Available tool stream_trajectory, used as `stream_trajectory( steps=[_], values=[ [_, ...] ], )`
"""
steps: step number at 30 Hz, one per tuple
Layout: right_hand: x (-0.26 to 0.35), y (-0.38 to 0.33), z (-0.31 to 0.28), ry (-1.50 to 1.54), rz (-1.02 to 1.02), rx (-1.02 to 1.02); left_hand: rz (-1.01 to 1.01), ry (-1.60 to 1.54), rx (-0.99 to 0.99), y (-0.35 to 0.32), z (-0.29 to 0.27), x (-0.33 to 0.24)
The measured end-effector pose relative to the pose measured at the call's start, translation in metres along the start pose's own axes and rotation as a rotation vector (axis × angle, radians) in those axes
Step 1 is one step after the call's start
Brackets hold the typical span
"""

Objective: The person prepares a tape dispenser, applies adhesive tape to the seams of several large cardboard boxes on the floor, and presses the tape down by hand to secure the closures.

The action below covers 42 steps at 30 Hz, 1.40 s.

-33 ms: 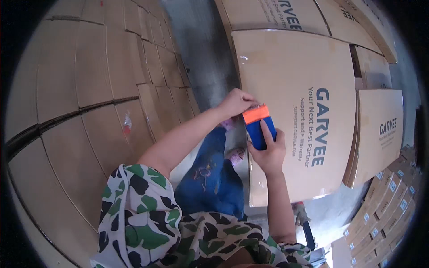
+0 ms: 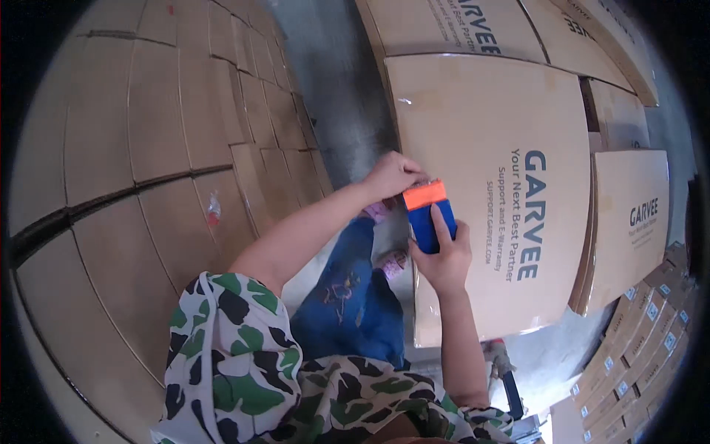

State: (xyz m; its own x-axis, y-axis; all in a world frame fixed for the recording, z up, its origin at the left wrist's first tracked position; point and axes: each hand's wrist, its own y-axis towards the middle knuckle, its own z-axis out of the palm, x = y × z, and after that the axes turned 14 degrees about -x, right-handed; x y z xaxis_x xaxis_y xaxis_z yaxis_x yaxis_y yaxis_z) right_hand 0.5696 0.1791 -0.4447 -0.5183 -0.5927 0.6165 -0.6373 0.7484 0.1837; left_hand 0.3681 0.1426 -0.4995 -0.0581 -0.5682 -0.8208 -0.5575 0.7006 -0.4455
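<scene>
My right hand (image 2: 445, 255) is wrapped round a tape dispenser (image 2: 424, 214) with a blue body and a bright orange end. Its index finger lies along the blue side, with the thumb at the lower left. At the orange end, my left hand (image 2: 396, 177) is closed in a pinch by the dispenser's jagged edge. What those fingertips hold is too small to make out. Both hands are over the left edge of a large brown carton (image 2: 473, 111) with dark printing.
A tall stack of brown cartons (image 2: 96, 148) fills the left side, with a scrap of clear and red plastic (image 2: 214, 209) on it. More cartons (image 2: 627, 222) stand to the right, and labelled ones (image 2: 643, 340) at lower right. Grey floor (image 2: 336, 89) runs between the stacks.
</scene>
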Motion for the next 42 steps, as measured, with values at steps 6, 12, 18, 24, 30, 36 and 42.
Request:
stream_trajectory(
  steps=[6, 12, 18, 24, 30, 36, 42],
  values=[
    [0.007, -0.025, 0.023, -0.139, 0.14, 0.126, 0.345, 0.116, -0.413, 0.087, -0.049, 0.058],
    [0.037, 0.069, 0.096, -0.175, 0.121, 0.118, 0.651, 0.359, -0.824, 0.227, -0.093, 0.076],
    [0.038, 0.136, 0.135, -0.346, 0.288, 0.404, 0.358, 0.557, -0.694, 0.274, -0.096, 0.096],
    [0.028, 0.162, 0.155, -0.468, 0.258, 0.61, 0.183, 0.469, -0.819, 0.254, -0.077, 0.042],
    [0.045, 0.149, 0.156, -0.28, 0.166, 0.572, 0.272, 0.7, -0.67, 0.268, -0.021, 0.116],
    [0.015, -0.029, 0.124, -0.33, 0.34, 0.357, 0.383, 0.751, -0.846, 0.192, 0.058, 0.104],
    [-0.023, -0.318, 0.014, -0.314, 0.57, 0.264, 0.461, 0.321, -0.625, 0.013, 0.161, 0.14]
  ],
)
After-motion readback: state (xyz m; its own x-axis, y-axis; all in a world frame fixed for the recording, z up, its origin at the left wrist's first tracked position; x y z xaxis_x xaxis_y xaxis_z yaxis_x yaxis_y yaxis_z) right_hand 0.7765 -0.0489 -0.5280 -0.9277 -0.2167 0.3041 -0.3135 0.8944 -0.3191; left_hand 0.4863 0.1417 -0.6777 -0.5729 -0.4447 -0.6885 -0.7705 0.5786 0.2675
